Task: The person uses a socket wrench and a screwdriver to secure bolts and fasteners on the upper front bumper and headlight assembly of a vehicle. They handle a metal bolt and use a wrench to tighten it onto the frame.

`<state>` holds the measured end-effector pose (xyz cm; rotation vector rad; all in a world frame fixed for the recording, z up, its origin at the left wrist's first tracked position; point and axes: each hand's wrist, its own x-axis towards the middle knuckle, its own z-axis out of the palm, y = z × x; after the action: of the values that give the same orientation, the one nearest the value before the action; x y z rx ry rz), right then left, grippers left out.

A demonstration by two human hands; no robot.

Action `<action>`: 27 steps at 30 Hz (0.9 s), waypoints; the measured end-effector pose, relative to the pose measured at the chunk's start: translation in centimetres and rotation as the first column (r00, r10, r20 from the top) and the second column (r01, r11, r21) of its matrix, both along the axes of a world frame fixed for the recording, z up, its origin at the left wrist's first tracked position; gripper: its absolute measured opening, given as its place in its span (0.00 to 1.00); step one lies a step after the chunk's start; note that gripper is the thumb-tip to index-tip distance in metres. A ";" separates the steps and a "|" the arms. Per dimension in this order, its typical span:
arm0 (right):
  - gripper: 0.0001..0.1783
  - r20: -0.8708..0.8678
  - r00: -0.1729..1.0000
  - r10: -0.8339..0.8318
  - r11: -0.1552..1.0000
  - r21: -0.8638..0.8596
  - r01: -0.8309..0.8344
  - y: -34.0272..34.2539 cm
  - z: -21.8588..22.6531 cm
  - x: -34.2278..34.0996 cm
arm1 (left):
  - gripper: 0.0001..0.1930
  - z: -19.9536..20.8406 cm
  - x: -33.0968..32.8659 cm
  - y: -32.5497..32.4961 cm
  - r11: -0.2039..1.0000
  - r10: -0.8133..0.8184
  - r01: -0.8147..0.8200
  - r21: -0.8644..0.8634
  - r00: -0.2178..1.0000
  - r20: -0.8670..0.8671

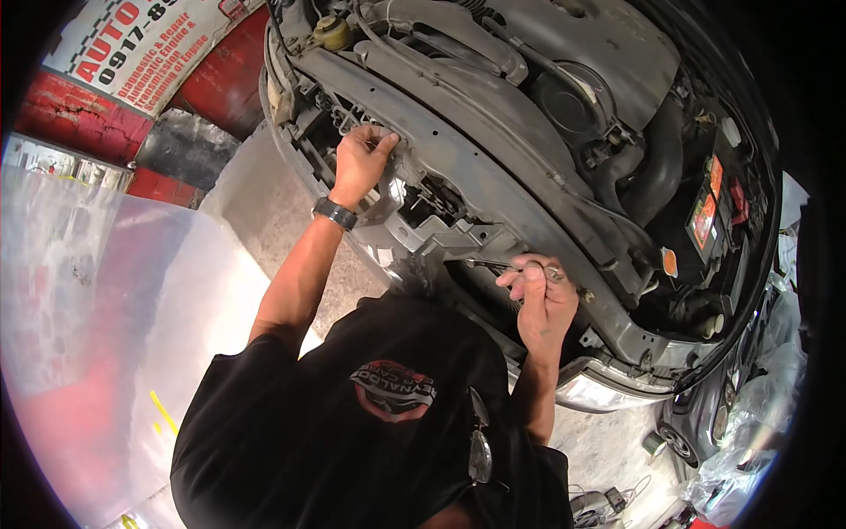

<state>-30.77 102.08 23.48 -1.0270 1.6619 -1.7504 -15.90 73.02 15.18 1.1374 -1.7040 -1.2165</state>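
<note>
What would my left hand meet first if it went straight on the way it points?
Probably the grey crossbar just ahead of your left hand; depth is unclear, so they may already touch.

Wall at left: red, paint scuffed and cracked (84, 115), interrupted by a grey-black patch (187, 145). Above, I note a white sign (132, 48) with red and black lettering. Floor (269, 189): pale grey, mottled, bright to near-white where light falls at left. Hazy pale sheet (97, 282) along the left edge; material uncertain. At right, crumpled clear plastic (762, 397) beside a grey car (701, 428); tangled cables (608, 504) lie on the floor.
</note>
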 end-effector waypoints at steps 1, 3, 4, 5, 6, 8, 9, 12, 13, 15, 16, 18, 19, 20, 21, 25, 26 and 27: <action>0.14 -0.003 1.000 0.007 1.000 0.013 -0.007 0.0 0.1 -0.1 | 0.10 0.8 -0.2 0.6 0.990 0.030 -0.015 -0.137 0.993 0.113; 0.14 -0.005 1.000 0.014 1.000 0.026 -0.014 0.0 0.0 -0.1 | 0.13 0.7 -0.3 0.8 0.926 0.129 -0.020 -0.377 0.955 0.268; 0.14 -0.006 1.000 0.028 0.999 0.022 -0.028 -0.1 -0.1 -0.1 | 0.13 0.7 -0.3 0.7 0.925 0.131 -0.021 -0.379 0.955 0.267; 0.14 -0.006 0.999 0.041 0.999 0.017 -0.041 -0.1 -0.1 0.0 | 0.13 0.6 -0.4 0.4 0.903 0.151 0.009 -0.429 0.929 0.337; 0.14 -0.007 0.999 0.041 0.999 0.016 -0.041 0.0 -0.1 0.0 | 0.14 0.7 -0.4 0.3 0.879 0.174 0.043 -0.475 0.898 0.404; 0.14 -0.005 0.999 0.054 0.997 0.055 -0.053 0.0 -0.1 -0.1 | 0.13 1.5 -0.6 1.0 0.921 0.149 -0.009 -0.391 0.932 0.331; 0.14 -0.008 0.999 0.049 0.997 0.057 -0.048 -0.1 -0.2 -0.2 | 0.12 1.7 -0.8 1.1 0.953 0.134 -0.054 -0.298 0.957 0.256; 0.14 0.015 0.999 0.034 0.999 0.021 -0.034 0.2 -0.2 -0.1 | 0.09 0.1 0.0 -0.1 0.995 -0.005 0.007 0.102 1.000 -0.017; 0.14 0.011 1.000 0.026 0.999 0.034 -0.026 0.2 -0.3 -0.2 | 0.07 0.3 -0.2 -0.1 0.988 -0.002 0.016 0.157 0.996 -0.089; 0.14 0.009 1.000 0.020 0.999 0.047 -0.020 0.2 -0.4 -0.3 | 0.08 0.3 -0.2 0.1 0.996 -0.007 0.009 0.094 1.000 -0.018; 0.14 0.013 1.000 0.020 1.000 0.018 -0.020 0.1 -0.6 -0.2 | 0.09 0.3 -0.2 0.2 1.000 -0.008 0.006 0.028 0.999 0.050; 0.14 0.017 1.000 0.023 1.000 -0.011 -0.023 0.0 -0.6 -0.1 | 0.09 -0.1 -0.3 0.1 0.934 0.068 0.004 -0.358 0.980 0.189; 0.14 0.021 0.999 0.036 0.999 -0.004 -0.036 -0.1 -0.5 -0.1 | 0.09 -0.4 -0.2 0.0 0.726 0.191 0.060 -0.685 0.939 0.285; 0.14 0.025 0.998 0.049 0.999 0.003 -0.049 -0.1 -0.4 0.0 | 0.09 -0.8 -0.1 -0.2 0.726 0.193 0.058 -0.686 0.939 0.284; 0.14 0.023 0.998 0.051 0.999 0.002 -0.051 -0.2 -0.4 0.0 | 0.10 -1.4 -0.1 -0.5 0.719 0.231 0.053 -0.693 0.922 0.310; 0.14 0.001 0.999 0.047 0.999 0.001 -0.047 -0.1 -0.4 -0.1 | 0.10 0.8 -0.2 1.0 0.991 0.070 -0.047 -0.124 0.979 0.189; 0.14 -0.004 0.999 0.041 0.999 0.018 -0.041 0.0 -0.4 -0.1 | 0.10 0.6 0.0 0.6 1.000 0.031 -0.031 -0.002 0.992 0.125; 0.14 -0.003 0.999 0.042 0.999 0.020 -0.042 0.1 -0.3 0.0 | 0.09 -0.2 0.0 0.1 0.996 0.040 -0.029 -0.083 0.989 0.142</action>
<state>-30.82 102.22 23.13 -1.0489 1.6440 -1.7031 -15.87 73.15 14.97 1.2255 -1.8161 -1.0560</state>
